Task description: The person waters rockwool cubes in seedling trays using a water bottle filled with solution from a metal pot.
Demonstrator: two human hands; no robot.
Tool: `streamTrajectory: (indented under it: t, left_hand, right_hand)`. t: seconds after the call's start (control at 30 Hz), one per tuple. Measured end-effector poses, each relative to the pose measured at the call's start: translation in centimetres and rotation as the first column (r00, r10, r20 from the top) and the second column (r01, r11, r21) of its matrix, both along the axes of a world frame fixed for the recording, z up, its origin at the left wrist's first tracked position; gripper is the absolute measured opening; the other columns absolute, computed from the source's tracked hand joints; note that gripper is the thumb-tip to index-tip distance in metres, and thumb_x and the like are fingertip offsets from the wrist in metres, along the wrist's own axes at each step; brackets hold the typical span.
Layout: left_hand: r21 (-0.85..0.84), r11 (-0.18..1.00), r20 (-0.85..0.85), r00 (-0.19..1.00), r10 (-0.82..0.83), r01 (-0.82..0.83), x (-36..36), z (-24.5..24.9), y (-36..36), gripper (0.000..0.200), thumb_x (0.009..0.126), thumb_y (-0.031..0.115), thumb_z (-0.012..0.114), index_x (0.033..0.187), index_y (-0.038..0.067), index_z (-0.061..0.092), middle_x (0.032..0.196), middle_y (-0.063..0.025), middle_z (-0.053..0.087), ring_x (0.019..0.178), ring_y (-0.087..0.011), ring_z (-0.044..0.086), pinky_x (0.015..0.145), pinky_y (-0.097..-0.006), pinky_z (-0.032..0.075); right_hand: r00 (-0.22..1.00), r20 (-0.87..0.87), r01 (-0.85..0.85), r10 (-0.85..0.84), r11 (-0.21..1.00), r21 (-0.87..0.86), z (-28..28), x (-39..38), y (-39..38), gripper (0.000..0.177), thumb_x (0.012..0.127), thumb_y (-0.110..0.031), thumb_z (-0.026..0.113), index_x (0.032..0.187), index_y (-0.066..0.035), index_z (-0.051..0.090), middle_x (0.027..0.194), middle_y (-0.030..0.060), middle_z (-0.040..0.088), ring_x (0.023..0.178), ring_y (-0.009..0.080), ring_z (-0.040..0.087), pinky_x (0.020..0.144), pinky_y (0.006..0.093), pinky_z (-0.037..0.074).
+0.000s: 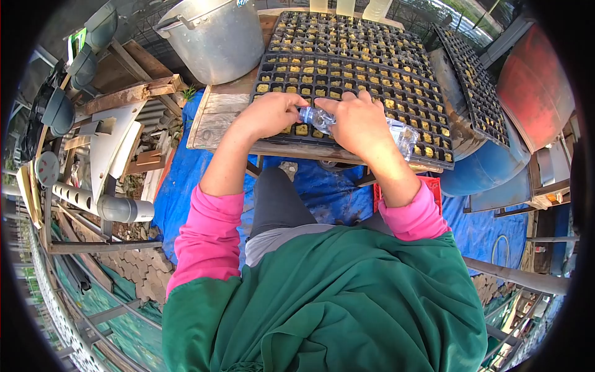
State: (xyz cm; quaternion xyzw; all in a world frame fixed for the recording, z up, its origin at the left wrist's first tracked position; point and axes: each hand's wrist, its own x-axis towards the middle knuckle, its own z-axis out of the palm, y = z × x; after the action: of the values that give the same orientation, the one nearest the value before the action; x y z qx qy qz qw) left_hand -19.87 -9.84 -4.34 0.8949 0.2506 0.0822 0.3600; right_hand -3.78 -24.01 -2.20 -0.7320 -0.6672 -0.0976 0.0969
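Observation:
A see-through plastic bottle [404,137] lies sideways just over the near edge of the black seedling tray [445,158]. My right hand [359,124] is wrapped around its middle from above. At the bottle's neck, on the left, is a bluish cap [305,115], with the fingers of my left hand [269,116] closed at it. Many of the tray's cells hold yellowish plugs. A second seedling tray [396,46] of the same kind adjoins it at the back. My palms hide part of the bottle and several cells.
A large metal pot [217,46] stands on the wooden table [214,121], left of the trays. Another seedling tray [474,87] leans at right, near a blue barrel [489,164] and a red barrel [536,87]. Below are a blue tarp [180,186] and a red crate [432,185].

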Motion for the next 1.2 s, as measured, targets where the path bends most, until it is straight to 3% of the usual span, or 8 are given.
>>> streamTrajectory:
  t: [0.5,0.57,0.6,0.7,0.77,1.2]
  left_hand:
    - [0.005,1.000,0.028,0.999,-0.014,0.014,0.8,-0.4,-0.3,0.033,0.084,0.004,0.058,0.116,0.007,0.067,0.087,-0.0080,0.072,0.079,-0.0190,0.066,0.075,-0.0316,0.050]
    - [-0.002,1.000,0.042,0.999,-0.013,0.013,0.9,-0.6,-0.3,0.033,0.084,0.004,0.058,0.116,0.008,0.067,0.087,-0.0078,0.072,0.079,-0.0190,0.066,0.074,-0.0317,0.050]
    - [-0.002,1.000,0.047,0.999,-0.021,0.021,1.1,-0.7,-0.2,0.032,0.085,0.005,0.060,0.116,0.008,0.067,0.087,-0.0077,0.072,0.079,-0.0189,0.066,0.074,-0.0319,0.050]
    - [0.004,0.999,0.054,0.998,-0.039,0.039,1.5,-0.9,-0.3,0.031,0.086,0.006,0.061,0.116,0.009,0.067,0.088,-0.0075,0.072,0.080,-0.0187,0.066,0.074,-0.0323,0.050]
    - [0.010,0.999,0.056,0.997,-0.051,0.051,1.8,-0.6,-0.5,0.031,0.086,0.006,0.061,0.116,0.009,0.067,0.089,-0.0075,0.073,0.080,-0.0185,0.066,0.074,-0.0324,0.050]
    - [0.009,0.997,0.009,0.997,-0.072,0.072,3.2,-0.7,-1.2,0.036,0.086,0.004,0.057,0.120,0.006,0.065,0.095,-0.0081,0.074,0.085,-0.0204,0.069,0.077,-0.0322,0.052]
  right_hand:
    - [0.999,-0.001,0.038,-0.038,0.999,-0.028,-0.2,0.8,-0.7,0.037,0.086,-0.016,0.056,0.117,-0.028,0.071,0.100,0.0096,0.068,0.098,0.0328,0.061,0.081,0.0504,0.049]
    - [0.998,-0.014,0.067,-0.068,0.994,-0.085,0.0,0.9,-0.8,0.048,0.076,-0.018,0.073,0.123,-0.027,0.068,0.103,0.0111,0.067,0.100,0.0352,0.062,0.083,0.0503,0.051]
    - [0.998,-0.014,0.068,-0.069,0.994,-0.086,0.0,1.0,-0.9,0.048,0.076,-0.018,0.073,0.123,-0.027,0.068,0.103,0.0111,0.067,0.100,0.0352,0.062,0.083,0.0503,0.051]
    - [0.997,-0.032,0.071,-0.073,0.995,-0.065,0.1,1.2,-1.3,0.049,0.075,-0.018,0.072,0.123,-0.027,0.068,0.102,0.0115,0.067,0.099,0.0348,0.062,0.083,0.0495,0.051]
    - [0.998,-0.006,0.063,-0.063,0.997,-0.042,0.2,1.2,-1.5,0.037,0.087,-0.017,0.058,0.119,-0.028,0.071,0.101,0.0097,0.068,0.097,0.0331,0.061,0.079,0.0496,0.051]
    - [0.992,0.037,0.126,-0.124,0.990,-0.060,0.2,2.1,-2.9,0.038,0.088,-0.016,0.055,0.121,-0.028,0.070,0.103,0.0094,0.067,0.100,0.0318,0.060,0.083,0.0500,0.049]
